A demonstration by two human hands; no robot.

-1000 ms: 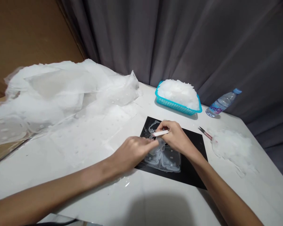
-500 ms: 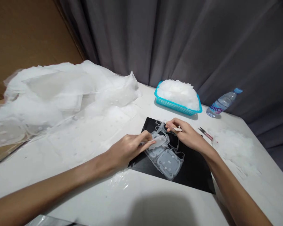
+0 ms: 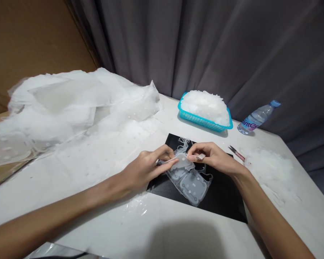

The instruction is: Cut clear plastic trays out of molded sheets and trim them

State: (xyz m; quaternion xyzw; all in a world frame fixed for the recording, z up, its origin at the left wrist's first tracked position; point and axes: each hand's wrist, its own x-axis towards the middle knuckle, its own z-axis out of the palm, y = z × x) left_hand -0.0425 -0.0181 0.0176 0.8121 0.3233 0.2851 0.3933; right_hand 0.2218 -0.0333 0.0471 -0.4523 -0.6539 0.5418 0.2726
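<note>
Between finger and thumb, my left hand [image 3: 151, 163] pinches the left side of a translucent sheet piece [image 3: 182, 162]. The fingertips of my right hand [image 3: 212, 156] close on the right edge of that same piece, and a small whitish strip [image 3: 201, 157] pokes out from these fingers. Below the hands, a clear sheet with rounded grey-looking panels [image 3: 193, 187] lies on a black board [image 3: 224, 201]. Thin curly offcuts [image 3: 184, 144] rest on the board just behind the fingers.
A blue basket [image 3: 202, 123] heaped with white pieces stands at the back, beside a water bottle [image 3: 256, 118]. Scissors [image 3: 237, 154] lie by white scraps [image 3: 270, 169] on the right. Piled translucent sheets [image 3: 78, 100] cover the left of the white table [image 3: 140, 230].
My right hand has moved left and slightly down from the offcuts to the edge of the piece in my left hand. The view has shifted a little.
</note>
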